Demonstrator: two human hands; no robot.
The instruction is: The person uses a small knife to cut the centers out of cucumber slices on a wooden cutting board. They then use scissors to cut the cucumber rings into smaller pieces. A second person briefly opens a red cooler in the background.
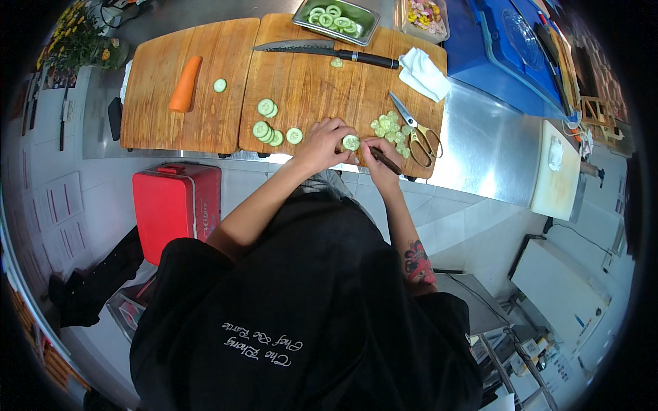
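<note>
My left hand [330, 142] holds a cucumber slice [351, 143] by its edge, with the cut face turned up. In my right hand [379, 160] is a small tool with a dark wooden handle [385, 160]; its tip is at the slice and too small to make out. Both hands are over the near edge of the right cutting board [308, 97]. Left of them lie a single slice [294, 135] and small stacks of cucumber slices [260, 129]. Beside my right hand is a pile of cut-out cucumber centres [390, 126], touching gold-handled scissors [423, 141].
A chef's knife [329, 50] lies across the board's far part, near a folded white cloth [424, 74]. Behind it stands a metal tray [367, 33] holding cucumber rings. A carrot [185, 85] and one slice [220, 85] rest on the left board [149, 77]. A blue bin [478, 87] stands right.
</note>
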